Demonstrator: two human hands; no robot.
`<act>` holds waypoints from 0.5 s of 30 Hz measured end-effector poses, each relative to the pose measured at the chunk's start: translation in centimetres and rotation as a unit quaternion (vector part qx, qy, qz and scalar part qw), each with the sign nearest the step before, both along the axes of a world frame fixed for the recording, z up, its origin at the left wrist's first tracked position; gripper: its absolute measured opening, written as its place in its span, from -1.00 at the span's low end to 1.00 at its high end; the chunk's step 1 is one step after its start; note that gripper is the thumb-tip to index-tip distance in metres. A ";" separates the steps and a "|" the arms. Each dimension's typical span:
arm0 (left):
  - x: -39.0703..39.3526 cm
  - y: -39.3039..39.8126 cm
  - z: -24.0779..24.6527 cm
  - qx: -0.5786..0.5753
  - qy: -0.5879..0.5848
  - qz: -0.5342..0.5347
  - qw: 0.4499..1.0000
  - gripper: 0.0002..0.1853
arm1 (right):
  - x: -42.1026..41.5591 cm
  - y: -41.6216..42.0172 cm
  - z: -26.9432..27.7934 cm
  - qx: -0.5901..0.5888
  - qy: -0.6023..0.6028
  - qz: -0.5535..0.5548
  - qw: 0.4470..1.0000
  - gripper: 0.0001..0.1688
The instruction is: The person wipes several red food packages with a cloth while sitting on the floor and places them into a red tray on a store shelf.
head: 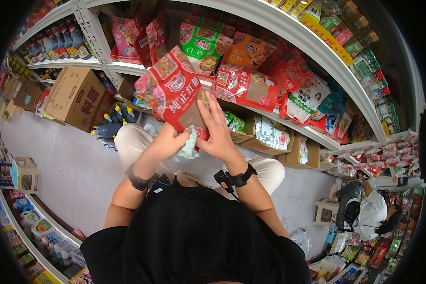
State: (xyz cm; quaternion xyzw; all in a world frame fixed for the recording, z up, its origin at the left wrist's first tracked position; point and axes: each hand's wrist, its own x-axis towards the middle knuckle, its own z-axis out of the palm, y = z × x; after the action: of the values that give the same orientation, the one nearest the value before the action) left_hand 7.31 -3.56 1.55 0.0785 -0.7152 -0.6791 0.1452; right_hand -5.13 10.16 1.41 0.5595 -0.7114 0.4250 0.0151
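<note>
A red stand-up pouch with a rose print and a window onto brown contents tilts in front of the shelf. My left hand holds its lower edge and pinches a pale green cloth, which hangs from the fingers against the pouch's bottom. Against the pouch's right side lies my right hand, fingers stretched along its face and thumb near the bottom corner. Another red pouch lies on the shelf just right of it, with a green pouch and an orange pouch behind.
Below the shelf, open cartons hold packets. To the left are a brown carton and yellow-capped bottles. Plastic stools stand on the floor at both sides. A person in a white shirt is at the right.
</note>
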 end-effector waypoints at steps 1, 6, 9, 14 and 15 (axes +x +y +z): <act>0.1 -0.4 -0.5 0.004 -0.002 0.016 1.000 -0.48 | 0.1 -0.3 0.3 0.013 0.029 -0.008 0.999 0.05; 0.1 -4.2 -3.1 -0.132 0.039 0.168 0.976 -0.59 | 0.3 -0.3 0.7 0.007 -0.081 -0.018 0.997 -0.10; -0.6 -8.0 -2.9 -0.218 0.032 0.205 0.954 -0.66 | -0.3 0.6 -0.7 0.010 -0.099 -0.028 0.995 -0.25; -3.0 -10.9 -1.0 -0.306 -0.028 0.186 0.933 -0.68 | -0.4 1.2 -1.9 0.024 -0.127 -0.034 0.991 -0.41; -3.5 -11.4 -1.3 -0.300 -0.014 0.187 0.935 -0.68 | -0.1 1.3 -2.0 0.034 -0.121 -0.034 0.992 -0.43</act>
State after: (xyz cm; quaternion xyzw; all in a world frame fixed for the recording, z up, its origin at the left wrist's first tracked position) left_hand 3.79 -14.95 0.23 0.1734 -0.8601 -0.3923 0.2762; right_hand -5.27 11.44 -0.55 0.4800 -0.7404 0.4645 -0.0752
